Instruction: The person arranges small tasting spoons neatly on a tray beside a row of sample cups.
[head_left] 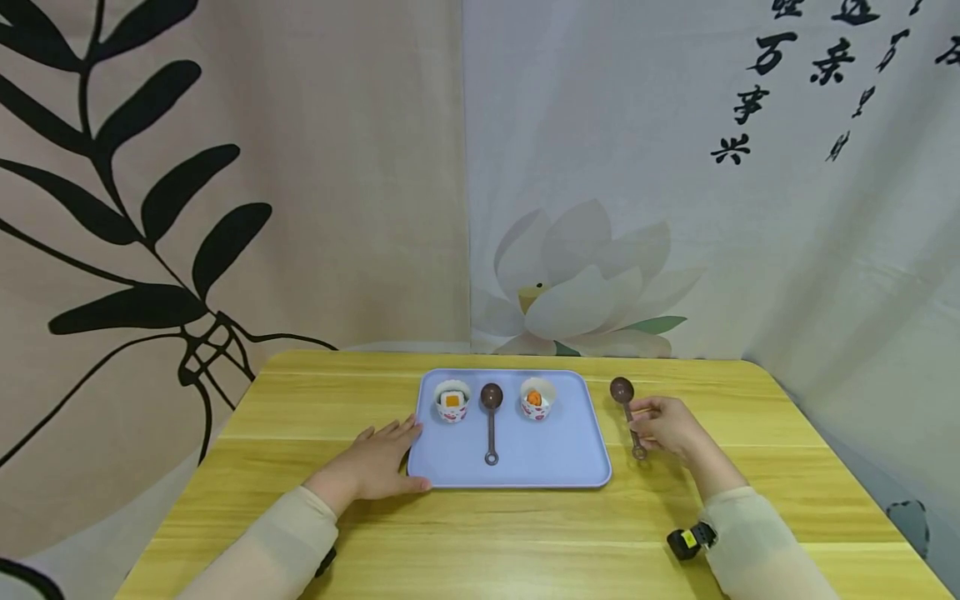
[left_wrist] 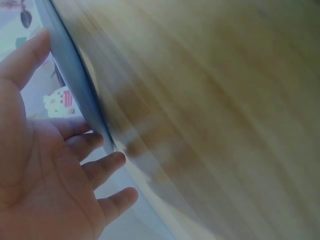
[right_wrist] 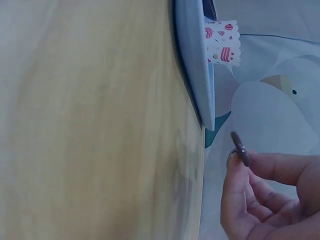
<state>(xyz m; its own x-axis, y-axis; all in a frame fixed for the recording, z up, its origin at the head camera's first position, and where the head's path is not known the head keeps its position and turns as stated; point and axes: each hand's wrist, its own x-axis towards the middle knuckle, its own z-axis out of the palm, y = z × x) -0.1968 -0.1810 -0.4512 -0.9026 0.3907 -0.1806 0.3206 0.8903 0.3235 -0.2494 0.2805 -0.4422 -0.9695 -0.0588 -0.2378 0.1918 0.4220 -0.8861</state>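
A blue tray (head_left: 457,458) lies on the table. My left hand (head_left: 378,462) touches its left edge with fingers spread; in the left wrist view the hand (left_wrist: 55,165) has its thumb and a finger against the rim (left_wrist: 75,65). To the right of the tray, my right hand (head_left: 671,429) pinches the handle of a brown spoon (head_left: 622,390). The right wrist view shows that hand (right_wrist: 265,200) with the spoon (right_wrist: 240,150) between thumb and finger. A second brown spoon (head_left: 491,397) lies on the tray between two paper cups, the left (head_left: 452,401) and right (head_left: 537,397), each holding small pieces.
The yellow wood-grain table (head_left: 495,542) extends around the tray. Behind it hangs a curtain (head_left: 360,167) with printed leaves, a flower and dark characters. A black device with a yellow patch (head_left: 690,540) is at the right wrist.
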